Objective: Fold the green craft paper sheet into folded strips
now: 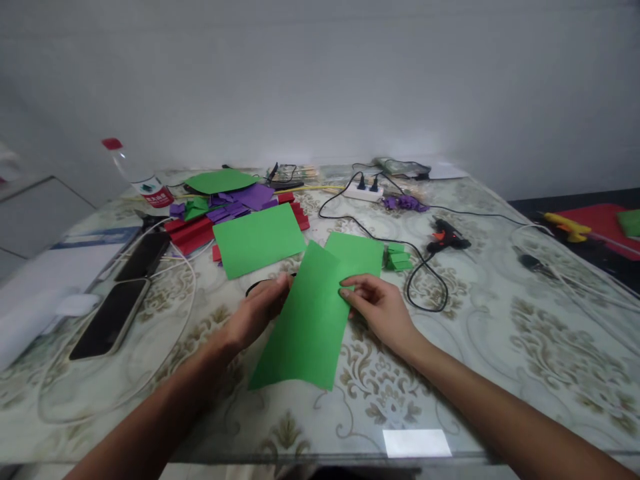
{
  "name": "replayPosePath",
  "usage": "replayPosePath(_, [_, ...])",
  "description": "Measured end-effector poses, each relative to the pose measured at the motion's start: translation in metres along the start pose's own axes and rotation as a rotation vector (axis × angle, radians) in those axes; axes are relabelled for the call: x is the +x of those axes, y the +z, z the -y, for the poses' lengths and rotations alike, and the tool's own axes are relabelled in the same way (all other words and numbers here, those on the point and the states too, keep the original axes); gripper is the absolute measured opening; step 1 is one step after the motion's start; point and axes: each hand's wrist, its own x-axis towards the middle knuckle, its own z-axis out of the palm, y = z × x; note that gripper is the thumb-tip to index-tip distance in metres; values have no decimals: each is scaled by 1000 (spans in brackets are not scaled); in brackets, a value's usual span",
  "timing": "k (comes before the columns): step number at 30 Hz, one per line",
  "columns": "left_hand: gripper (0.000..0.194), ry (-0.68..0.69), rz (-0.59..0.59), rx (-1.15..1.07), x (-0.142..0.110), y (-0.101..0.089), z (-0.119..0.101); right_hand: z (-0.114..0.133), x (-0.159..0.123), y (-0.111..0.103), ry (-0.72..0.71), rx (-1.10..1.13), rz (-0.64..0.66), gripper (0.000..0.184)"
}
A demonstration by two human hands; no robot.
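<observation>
A long green paper sheet (pixel 310 320) lies slanted on the patterned table (pixel 500 333) in front of me. My left hand (pixel 260 310) grips its left edge, fingers curled over the paper. My right hand (pixel 377 303) pinches the right edge near the top. Something black and looped (pixel 254 287) peeks out under my left hand; I cannot make out what it is. Another green sheet (pixel 357 252) lies just behind the held one, and a larger one (pixel 257 239) sits further left.
Red and purple paper pieces (pixel 235 203) pile at the back left with a bottle (pixel 137 175). Two phones (pixel 113 317) lie at the left. A black glue gun (pixel 447 237), its cable, a power strip (pixel 367 192) and small folded green pieces (pixel 399 257) are at the right.
</observation>
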Motion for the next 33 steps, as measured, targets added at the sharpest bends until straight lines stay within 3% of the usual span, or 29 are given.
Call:
replayPosePath(5, [39, 87, 123, 42, -6, 5, -3, 3, -3, 2, 24, 14, 36, 31])
replayPosePath(10, [40, 14, 301, -4, -10, 10, -11, 13, -7, 6, 93, 89, 122, 30])
replayPosePath(16, [46, -19, 215, 126, -8, 16, -9, 19, -14, 12, 74, 214, 271, 24])
replayPosePath(20, [49, 13, 205, 115, -6, 16, -6, 22, -15, 10, 71, 342, 183, 39])
replayPosePath(25, [52, -7, 242, 77, -5, 16, -5, 23, -12, 3, 45, 345, 146, 47])
replayPosePath(33, [53, -13, 263, 68, -6, 17, -5, 14, -10, 6, -32, 217, 111, 38])
